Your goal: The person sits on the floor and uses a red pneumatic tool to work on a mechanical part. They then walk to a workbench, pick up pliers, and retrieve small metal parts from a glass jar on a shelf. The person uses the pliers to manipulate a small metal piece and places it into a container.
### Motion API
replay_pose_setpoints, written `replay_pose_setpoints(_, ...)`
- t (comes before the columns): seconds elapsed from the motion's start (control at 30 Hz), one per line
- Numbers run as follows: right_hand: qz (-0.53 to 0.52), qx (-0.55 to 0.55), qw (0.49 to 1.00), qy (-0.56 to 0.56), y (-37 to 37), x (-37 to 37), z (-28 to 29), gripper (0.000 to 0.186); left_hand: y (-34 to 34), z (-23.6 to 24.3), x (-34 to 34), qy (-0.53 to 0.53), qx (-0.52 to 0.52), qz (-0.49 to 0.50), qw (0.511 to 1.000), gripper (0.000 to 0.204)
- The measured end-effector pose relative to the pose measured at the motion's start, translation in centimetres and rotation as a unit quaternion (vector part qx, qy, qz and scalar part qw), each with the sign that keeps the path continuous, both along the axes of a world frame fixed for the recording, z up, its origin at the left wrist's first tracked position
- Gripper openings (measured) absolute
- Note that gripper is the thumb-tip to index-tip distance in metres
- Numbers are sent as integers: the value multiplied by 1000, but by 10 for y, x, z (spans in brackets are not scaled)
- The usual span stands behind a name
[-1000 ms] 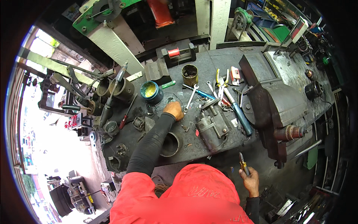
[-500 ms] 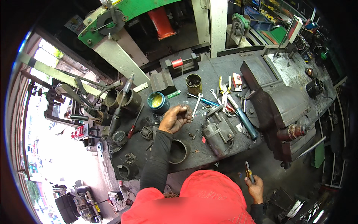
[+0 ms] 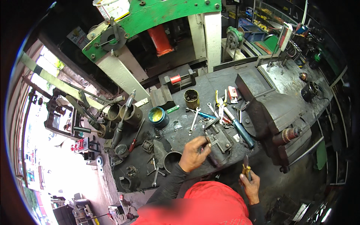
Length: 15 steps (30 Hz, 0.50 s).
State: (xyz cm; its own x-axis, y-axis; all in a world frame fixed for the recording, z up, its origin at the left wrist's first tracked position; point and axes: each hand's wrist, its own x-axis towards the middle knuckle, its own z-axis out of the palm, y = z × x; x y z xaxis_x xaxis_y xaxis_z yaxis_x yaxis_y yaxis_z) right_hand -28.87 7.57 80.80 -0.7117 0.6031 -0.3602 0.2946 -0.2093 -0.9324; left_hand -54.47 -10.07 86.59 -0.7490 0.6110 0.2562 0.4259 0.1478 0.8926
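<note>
While the right hand [image 3: 250, 186] is wrapped around the yellow handles of a pair of pliers [image 3: 246, 170], whose tips point up and away from its fingers, the left hand [image 3: 194, 153] is bent at the fingers, its thumb near the forefinger. Whether those fingers pinch something small, or touch the motor [image 3: 221, 144] just to their right, I cannot tell. That motor lies on the bench [image 3: 213, 81], between the left hand and the right one but farther forward than the pliers.

Just left of the left hand stands a metal ring [image 3: 172, 162], and farther left are a cross-shaped wrench [image 3: 155, 174] and a red-handled screwdriver [image 3: 133, 144]. Straight ahead of the left hand lies a spanner [image 3: 194, 120], with a can [image 3: 191, 99] of dark stuff beyond it. Ahead and to the left is a blue tub [image 3: 158, 119] of yellow grease. Ahead of the right hand, past the pliers, lies a blue-handled tool [image 3: 243, 133], with a big vise [image 3: 275, 112] to the right.
</note>
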Motion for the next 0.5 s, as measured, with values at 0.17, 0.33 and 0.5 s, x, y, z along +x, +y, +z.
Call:
replay_pose_setpoints(0.17, 28, 75, 989, 128, -7, -55, 36, 20, 27, 11, 38, 98, 30, -69, 992, 15)
replay_pose_setpoints(0.33, 11, 68, 984, 165, -4, -63, 51, 25, 44, 23, 72, 88, 97, -94, 987, 18)
replay_pose_setpoints(0.5, -2, 52, 985, 164, -1, -33, 54, 25, 55, 20, 97, 22, 145, -101, 984, 19)
